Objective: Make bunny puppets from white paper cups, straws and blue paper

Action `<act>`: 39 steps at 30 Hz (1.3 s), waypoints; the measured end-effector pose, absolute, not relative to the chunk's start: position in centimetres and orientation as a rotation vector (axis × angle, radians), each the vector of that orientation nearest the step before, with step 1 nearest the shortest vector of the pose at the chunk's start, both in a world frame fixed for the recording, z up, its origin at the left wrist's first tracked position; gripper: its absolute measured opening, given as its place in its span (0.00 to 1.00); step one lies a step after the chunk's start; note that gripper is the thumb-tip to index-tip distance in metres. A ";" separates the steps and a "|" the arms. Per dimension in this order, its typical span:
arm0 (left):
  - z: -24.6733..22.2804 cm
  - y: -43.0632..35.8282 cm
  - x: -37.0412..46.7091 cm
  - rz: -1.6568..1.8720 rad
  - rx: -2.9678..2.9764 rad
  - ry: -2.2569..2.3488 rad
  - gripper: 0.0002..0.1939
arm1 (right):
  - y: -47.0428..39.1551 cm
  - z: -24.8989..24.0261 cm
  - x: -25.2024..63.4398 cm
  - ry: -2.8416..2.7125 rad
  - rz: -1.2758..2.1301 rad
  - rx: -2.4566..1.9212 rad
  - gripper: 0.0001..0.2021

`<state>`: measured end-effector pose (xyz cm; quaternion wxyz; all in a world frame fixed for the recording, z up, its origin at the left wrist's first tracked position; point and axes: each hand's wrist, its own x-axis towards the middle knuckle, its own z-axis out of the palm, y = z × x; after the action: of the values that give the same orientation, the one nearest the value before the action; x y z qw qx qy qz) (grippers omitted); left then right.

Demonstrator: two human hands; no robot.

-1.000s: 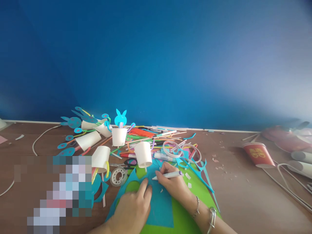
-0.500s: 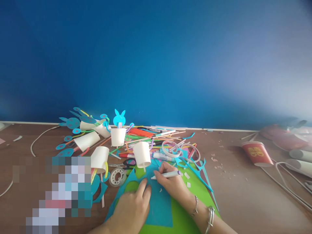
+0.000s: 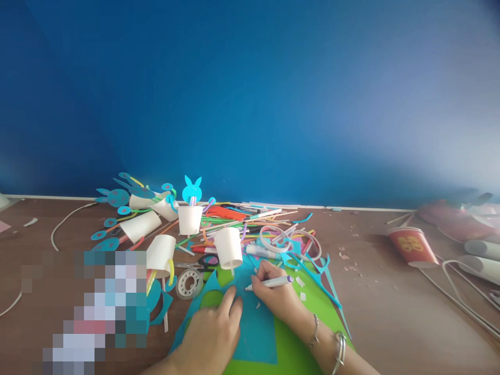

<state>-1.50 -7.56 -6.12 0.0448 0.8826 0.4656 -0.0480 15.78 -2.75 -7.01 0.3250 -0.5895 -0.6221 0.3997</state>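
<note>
A white marker [image 3: 273,282] with a purple end is held in my right hand [image 3: 279,294], its tip at the blue paper [image 3: 255,333]. My left hand [image 3: 213,330] presses on the same paper with its fingertips, just left of the marker tip; its fingers look extended and nothing shows in them. Beneath lies a green sheet [image 3: 300,338]. Right behind my fingers stands a white paper cup [image 3: 228,248] with straws attached. A roll of tape [image 3: 189,284] rests left of the paper, near black-handled scissors [image 3: 208,261].
White cups [image 3: 140,226] with blue paper rabbit heads [image 3: 117,198] lie at the left. Straws and pens [image 3: 234,221] are heaped behind the sheets, beside white rings [image 3: 273,238]. A red cup [image 3: 413,247] and cables [image 3: 457,297] are at the right. A blue wall [image 3: 250,104] rises behind.
My right hand and the marker have shifted slightly to the right along the blue paper. My left hand has stayed nearly still.
</note>
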 end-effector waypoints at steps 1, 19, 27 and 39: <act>-6.1 -7.6 -1.5 -0.146 2.697 1.423 0.24 | -2.7 -7.0 15.8 -1.633 1.040 -1.547 0.11; -6.3 -7.4 -1.9 0.049 2.611 1.420 0.18 | -2.6 -6.9 16.6 -1.444 1.295 -1.390 0.12; -6.5 -6.5 -2.1 0.752 2.019 1.382 0.19 | -4.6 -4.7 16.4 -1.358 1.336 -1.024 0.15; -6.7 -6.9 -2.2 0.545 2.023 1.232 0.36 | -6.5 -4.6 14.0 -1.503 1.497 -1.201 0.10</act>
<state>-2.24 -6.86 -6.75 0.3482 0.7802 0.4753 0.2102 13.99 -6.46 -4.62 0.3446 -0.4626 -0.5786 0.5766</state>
